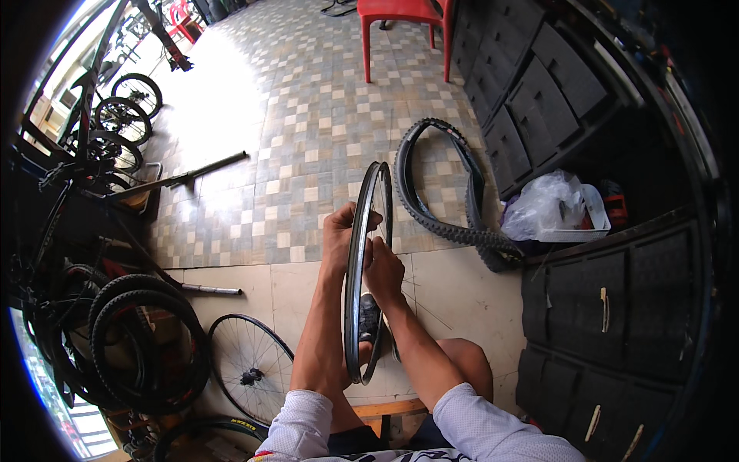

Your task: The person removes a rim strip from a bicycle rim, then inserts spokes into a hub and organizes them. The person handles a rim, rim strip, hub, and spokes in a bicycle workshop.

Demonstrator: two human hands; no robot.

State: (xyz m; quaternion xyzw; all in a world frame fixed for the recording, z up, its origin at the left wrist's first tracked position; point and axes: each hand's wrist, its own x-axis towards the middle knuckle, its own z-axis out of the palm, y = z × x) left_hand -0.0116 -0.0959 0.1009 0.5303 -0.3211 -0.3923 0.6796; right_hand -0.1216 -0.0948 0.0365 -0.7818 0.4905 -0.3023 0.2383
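A black bicycle rim (355,285) with a shiny inner face stands on edge in front of me, between my forearms. My left hand (340,231) is closed on its left side, with fingertips reaching through to the inside. Inside the hoop, my right hand (383,268) is closed in a pinch against the rim's inner face. Whatever its fingers hold is too small to make out. A few thin spokes show to the right of that hand. Below, a dark shoe (369,317) is partly seen through the hoop.
A knobby tyre (431,223) lies on the floor ahead right, near black drawers (577,308) and a plastic bag (545,204). A spoked wheel (250,369), stacked tyres (146,339) and bicycles stand at left. A red chair (400,9) is at the far end.
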